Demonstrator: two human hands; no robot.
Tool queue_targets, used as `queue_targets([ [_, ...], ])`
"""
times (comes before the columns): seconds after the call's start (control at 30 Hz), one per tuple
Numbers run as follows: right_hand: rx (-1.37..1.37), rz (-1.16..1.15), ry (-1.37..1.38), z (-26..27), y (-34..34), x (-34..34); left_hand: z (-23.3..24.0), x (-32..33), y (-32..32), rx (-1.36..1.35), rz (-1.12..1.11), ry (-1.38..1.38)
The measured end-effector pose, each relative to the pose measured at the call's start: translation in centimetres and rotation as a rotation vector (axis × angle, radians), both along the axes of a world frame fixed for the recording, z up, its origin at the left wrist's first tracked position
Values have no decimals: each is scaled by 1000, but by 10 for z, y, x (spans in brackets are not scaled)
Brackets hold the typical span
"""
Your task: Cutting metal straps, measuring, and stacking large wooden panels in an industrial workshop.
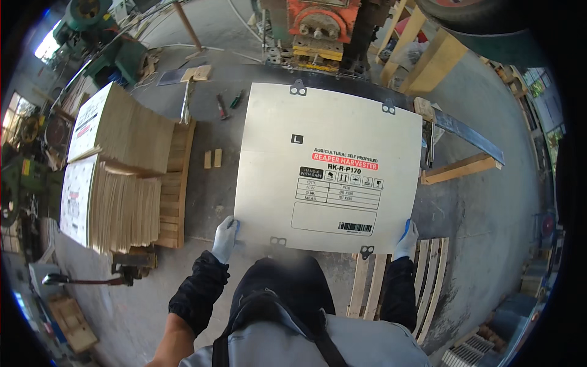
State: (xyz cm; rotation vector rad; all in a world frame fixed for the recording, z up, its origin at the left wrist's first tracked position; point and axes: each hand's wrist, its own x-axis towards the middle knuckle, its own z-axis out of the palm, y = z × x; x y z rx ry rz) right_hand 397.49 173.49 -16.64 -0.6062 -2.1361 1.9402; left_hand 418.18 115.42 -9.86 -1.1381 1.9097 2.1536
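Note:
A large white printed panel (270,183) spans the space before me, its face up. It bears printed writing, handling symbols and a barcode. My left hand (224,239), in a white and blue work glove, grips the panel's near left edge. At the near right corner, my gloved right hand (406,241) holds the opposite edge. Dark metal brackets sit along the far edge, one left of centre (298,87) and one farther right (389,107). Two more brackets show at the near edge, one left (278,241) and one right (367,252).
An orange press machine (321,20) stands beyond the panel. To the left, stacked printed panels (133,114) rest on a wooden pallet (176,197). A hammer (222,108) and green-handled tool (236,99) lie left of the panel. A slatted pallet (431,284) lies near my right arm.

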Motion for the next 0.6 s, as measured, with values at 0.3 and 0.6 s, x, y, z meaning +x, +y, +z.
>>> queue_targets([
  [0.3,-130,288,-3,40,-79,12,50,109,-16,-202,-27,-10],
  [0.6,-76,539,0,20,-130,29,83,215,-14,11,553,127],
])
